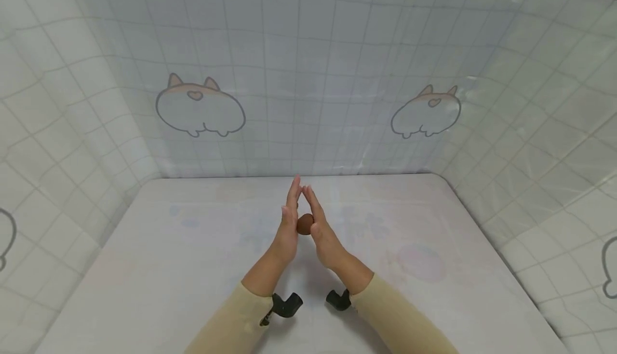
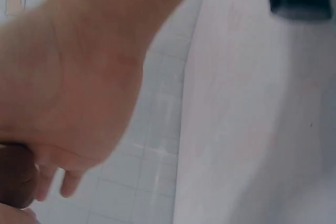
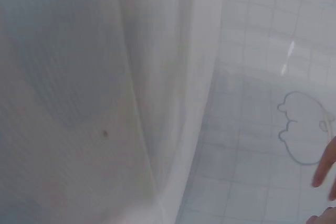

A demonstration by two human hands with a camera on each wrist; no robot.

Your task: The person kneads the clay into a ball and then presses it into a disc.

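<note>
A smooth brown ball (image 1: pixel 305 224) sits between the two palms in the head view, above the white tabletop. My left hand (image 1: pixel 288 228) presses against its left side, fingers straight and pointing away from me. From the right, my right hand (image 1: pixel 326 239) leans its palm on the ball, fingers also extended. The fingertips of both hands come together beyond it, like a tent. In the left wrist view, the ball (image 2: pixel 16 177) shows at the lower left edge under the left palm (image 2: pixel 79 82). Only some fingers (image 3: pixel 324 166) appear at the right edge of the right wrist view.
The white table (image 1: pixel 183 268) carries faint pastel prints. Gridded curtains with cartoon animals, such as the back curtain (image 1: pixel 308 102), rise along its far edge and both sides. Black curved pieces (image 1: pixel 287 306) stick out by the light sleeves (image 1: pixel 236 316) at each wrist.
</note>
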